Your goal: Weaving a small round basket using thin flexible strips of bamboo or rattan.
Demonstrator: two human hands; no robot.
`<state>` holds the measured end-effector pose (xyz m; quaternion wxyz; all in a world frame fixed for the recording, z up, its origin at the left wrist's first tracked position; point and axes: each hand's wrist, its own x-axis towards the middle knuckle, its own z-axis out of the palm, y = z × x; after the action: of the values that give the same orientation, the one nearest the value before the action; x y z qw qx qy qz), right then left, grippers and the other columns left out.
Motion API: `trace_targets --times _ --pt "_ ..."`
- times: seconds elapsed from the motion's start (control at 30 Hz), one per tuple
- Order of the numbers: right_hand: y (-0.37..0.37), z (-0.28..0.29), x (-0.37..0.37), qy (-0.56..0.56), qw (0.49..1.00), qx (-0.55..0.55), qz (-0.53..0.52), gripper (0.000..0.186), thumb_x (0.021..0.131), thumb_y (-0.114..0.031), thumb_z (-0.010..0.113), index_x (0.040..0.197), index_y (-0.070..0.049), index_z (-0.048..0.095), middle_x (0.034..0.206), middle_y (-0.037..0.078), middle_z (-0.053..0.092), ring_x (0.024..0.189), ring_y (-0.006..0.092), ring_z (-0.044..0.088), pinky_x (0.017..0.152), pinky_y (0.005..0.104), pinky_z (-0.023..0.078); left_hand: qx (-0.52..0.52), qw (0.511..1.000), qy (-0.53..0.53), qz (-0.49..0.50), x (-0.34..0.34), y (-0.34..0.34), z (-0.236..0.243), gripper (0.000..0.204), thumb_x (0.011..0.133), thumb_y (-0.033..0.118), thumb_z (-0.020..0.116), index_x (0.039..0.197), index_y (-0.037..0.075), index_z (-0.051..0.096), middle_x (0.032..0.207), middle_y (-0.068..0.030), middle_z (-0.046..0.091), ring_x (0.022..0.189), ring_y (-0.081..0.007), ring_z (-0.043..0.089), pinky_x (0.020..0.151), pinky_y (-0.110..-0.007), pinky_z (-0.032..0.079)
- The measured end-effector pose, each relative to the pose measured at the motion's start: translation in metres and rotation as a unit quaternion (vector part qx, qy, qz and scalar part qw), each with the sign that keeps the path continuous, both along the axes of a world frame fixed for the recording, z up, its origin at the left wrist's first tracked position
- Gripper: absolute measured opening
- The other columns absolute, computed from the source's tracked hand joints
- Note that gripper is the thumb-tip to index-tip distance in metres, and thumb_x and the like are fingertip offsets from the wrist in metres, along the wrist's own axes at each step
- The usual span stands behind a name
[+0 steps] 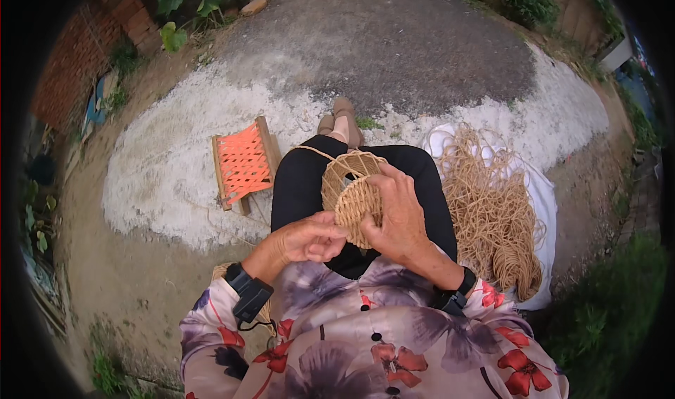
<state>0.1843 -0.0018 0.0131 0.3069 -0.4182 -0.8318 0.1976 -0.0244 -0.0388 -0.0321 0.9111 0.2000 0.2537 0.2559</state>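
Both hands pinch the woven straw piece (354,195) — left hand (309,239) on its edge strand, right hand (399,213) clamped across it — so a slack pinch could, I judge, loosen the last braid.

Sitting outdoors on pale gravel, gripping a round woven straw piece (355,188) over the lap: right hand (397,213) clasping its edge, left hand (309,239) pinching at the lower rim. Lying just beside the right knee, a heap of tan cord (492,209) on white cloth (545,202). Standing left, a small orange-webbed stool (242,163).
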Motion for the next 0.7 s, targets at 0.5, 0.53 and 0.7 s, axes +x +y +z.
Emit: trace_targets --times 0.5,0.53,0.7 --pt "0.015 -0.001 0.000 0.062 0.998 -0.025 0.015 0.041 0.072 -0.008 0.066 0.108 -0.003 0.047 0.111 0.018 0.050 0.105 0.0374 0.049 0.089 0.0441 0.042 -0.057 0.995 -0.020 0.074 -0.001 -0.014 0.002 0.047 0.095 0.015 0.052 0.138 0.012 0.034 0.066 -0.0113 0.054 0.036 -0.0049 0.033 0.032 -0.017 0.024" --pt "0.013 -0.003 -0.002 0.051 0.999 -0.017 0.004 0.039 0.073 -0.007 0.066 0.107 -0.003 0.047 0.109 0.017 0.050 0.103 0.0364 0.050 0.088 0.0440 0.043 -0.058 0.995 -0.019 0.073 -0.001 -0.012 0.001 0.047 0.095 0.015 0.052 0.138 0.012 0.034 0.066 -0.0113 0.054 0.036 -0.0049 0.033 0.032 -0.017 0.024" --pt "0.022 -0.012 0.004 0.115 0.992 -0.055 0.009 0.036 0.074 -0.003 0.064 0.106 -0.003 0.049 0.109 0.017 0.051 0.104 0.0364 0.052 0.089 0.0410 0.043 -0.025 0.998 -0.017 0.060 0.000 -0.006 -0.006 0.020 0.096 0.016 0.056 0.112 0.008 0.046 0.068 -0.0081 0.056 0.038 -0.0021 0.036 0.032 -0.016 0.024"
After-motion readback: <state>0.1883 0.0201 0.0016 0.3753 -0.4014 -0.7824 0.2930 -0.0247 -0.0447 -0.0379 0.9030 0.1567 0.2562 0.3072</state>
